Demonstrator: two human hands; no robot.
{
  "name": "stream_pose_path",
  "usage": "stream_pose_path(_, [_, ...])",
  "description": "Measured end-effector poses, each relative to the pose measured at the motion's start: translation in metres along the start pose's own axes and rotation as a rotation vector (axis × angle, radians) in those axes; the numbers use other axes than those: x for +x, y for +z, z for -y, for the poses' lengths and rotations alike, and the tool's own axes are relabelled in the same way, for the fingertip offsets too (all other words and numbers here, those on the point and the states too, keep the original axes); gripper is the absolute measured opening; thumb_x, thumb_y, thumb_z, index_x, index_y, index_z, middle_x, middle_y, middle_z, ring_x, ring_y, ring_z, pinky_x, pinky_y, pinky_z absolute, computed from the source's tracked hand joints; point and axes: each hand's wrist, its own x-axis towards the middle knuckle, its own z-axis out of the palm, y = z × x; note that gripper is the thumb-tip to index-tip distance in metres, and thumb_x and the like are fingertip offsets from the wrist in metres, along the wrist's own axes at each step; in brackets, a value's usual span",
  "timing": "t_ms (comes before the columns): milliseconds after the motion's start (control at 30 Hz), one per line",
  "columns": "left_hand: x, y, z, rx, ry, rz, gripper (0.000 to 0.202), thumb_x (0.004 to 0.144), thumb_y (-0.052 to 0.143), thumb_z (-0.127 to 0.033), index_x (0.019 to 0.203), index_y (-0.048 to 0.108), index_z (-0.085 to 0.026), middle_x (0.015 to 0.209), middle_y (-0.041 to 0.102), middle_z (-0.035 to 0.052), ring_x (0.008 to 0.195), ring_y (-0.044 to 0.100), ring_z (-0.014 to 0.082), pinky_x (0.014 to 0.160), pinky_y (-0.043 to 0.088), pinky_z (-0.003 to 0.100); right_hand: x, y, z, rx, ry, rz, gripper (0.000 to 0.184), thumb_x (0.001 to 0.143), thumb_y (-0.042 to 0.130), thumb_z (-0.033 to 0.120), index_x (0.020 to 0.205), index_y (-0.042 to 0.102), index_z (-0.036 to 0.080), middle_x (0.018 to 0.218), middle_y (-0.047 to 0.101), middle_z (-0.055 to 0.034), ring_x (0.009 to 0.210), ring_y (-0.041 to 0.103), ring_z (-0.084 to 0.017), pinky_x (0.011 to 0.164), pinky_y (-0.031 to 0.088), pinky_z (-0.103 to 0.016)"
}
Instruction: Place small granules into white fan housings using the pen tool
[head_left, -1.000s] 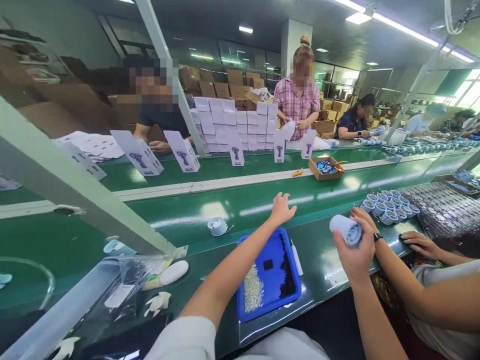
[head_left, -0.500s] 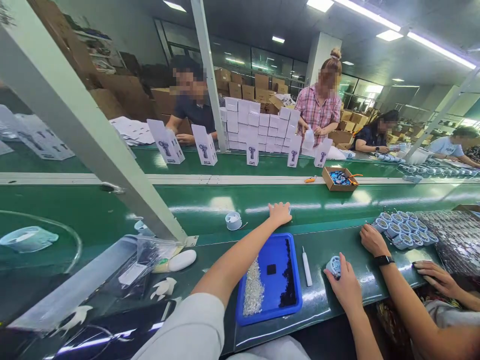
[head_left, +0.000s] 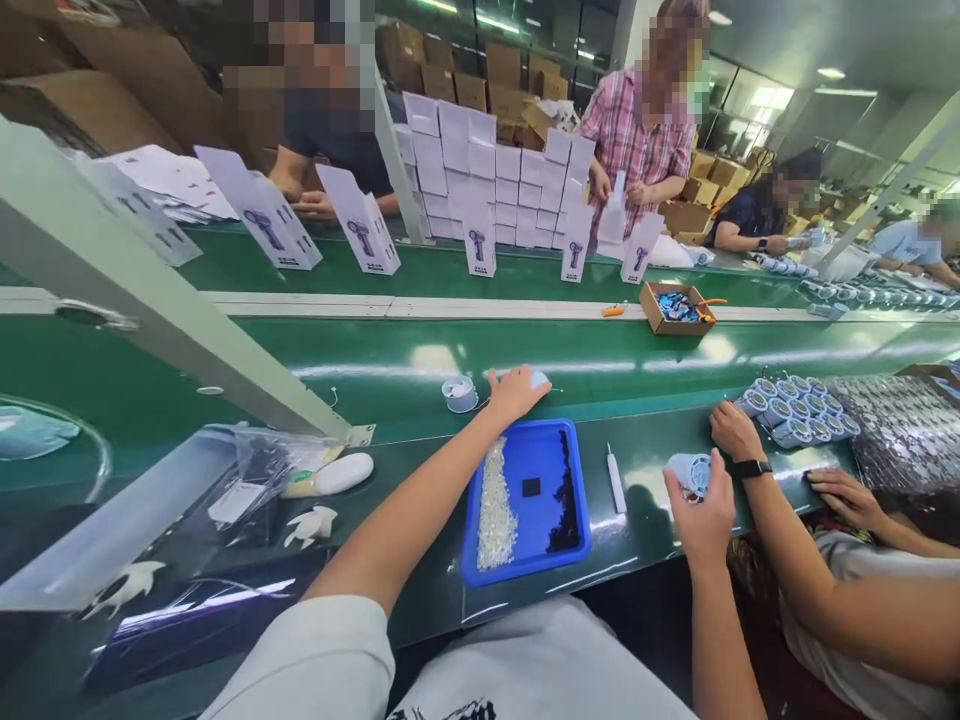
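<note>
The left hand [head_left: 517, 393], spread low over the far green conveyor belt [head_left: 360, 350], is closer to the short, light-blue round cup [head_left: 459, 396] on its left than half a second ago. A small pale-blue piece [head_left: 538, 379] shows at its fingers; whether they grip it cannot be told. The right hand [head_left: 703, 500] keeps gripping a light-blue plastic cylinder [head_left: 695, 474] over the near dark-green bench, right of the slim white pen-shaped tool [head_left: 616, 484]; more of the cylinder's side now shows. Both hands thus seem occupied with separate parts.
</note>
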Motion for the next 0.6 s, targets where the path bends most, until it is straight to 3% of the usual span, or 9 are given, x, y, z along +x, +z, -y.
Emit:
stream_pose_path(100, [0.002,-0.002,-0.007,0.006,0.075,0.065,0.057,0.088,0.046,-0.049,0.134,0.043,-0.016,0.132,0.049,0.0169,0.121,0.053,0.0279,0.107,0.037,0.043,0.002,0.009,0.0,0.004,-0.079,-0.077,0.061,0.086,0.058,0.055,0.128,0.05,0.012,0.1,0.059,-0.0189,0.088,0.061,-0.031,0.069,0.051,-0.039])
stream_pose_path(200, [0.002,-0.01,-0.013,0.05,0.129,0.121,0.054,0.082,0.058,-0.042,0.131,0.049,-0.023,0.132,0.046,0.0123,0.115,0.054,0.0251,0.099,0.043,0.034,0.004,0.017,-0.003,-0.007,-0.143,0.033,0.061,0.09,0.048,0.057,0.129,0.049,0.01,0.096,0.06,-0.0157,0.085,0.062,-0.028,0.068,0.052,-0.035])
stream_pose_path(333, [-0.002,-0.021,-0.012,0.163,0.132,0.137,0.052,0.076,0.065,-0.031,0.127,0.057,-0.025,0.132,0.047,0.0136,0.125,0.042,0.0359,0.102,0.039,0.046,0.014,0.0,0.012,-0.018,-0.082,-0.044,0.065,0.089,0.054,0.052,0.138,0.041,0.012,0.112,0.056,-0.0176,0.103,0.06,-0.029,0.087,0.052,-0.041])
stream_pose_path(467, [-0.01,-0.026,-0.004,0.256,0.084,0.106,0.057,0.076,0.059,-0.02,0.133,0.054,-0.014,0.132,0.047,0.0233,0.127,0.038,0.0419,0.104,0.033,0.056,0.018,-0.026,0.039,-0.033,-0.143,-0.111,0.064,0.089,0.057,0.048,0.141,0.038,0.016,0.115,0.052,-0.0164,0.108,0.058,-0.029,0.093,0.052,-0.048])
stream_pose_path(600, [-0.017,-0.029,0.009,0.315,-0.025,0.102,0.055,0.081,0.051,-0.027,0.134,0.053,-0.015,0.136,0.043,0.0241,0.13,0.037,0.0425,0.105,0.032,0.058,0.012,-0.04,0.051,-0.038,-0.21,-0.105,0.065,0.089,0.058,0.041,0.144,0.031,0.02,0.117,0.052,-0.0165,0.109,0.059,-0.029,0.093,0.053,-0.047])
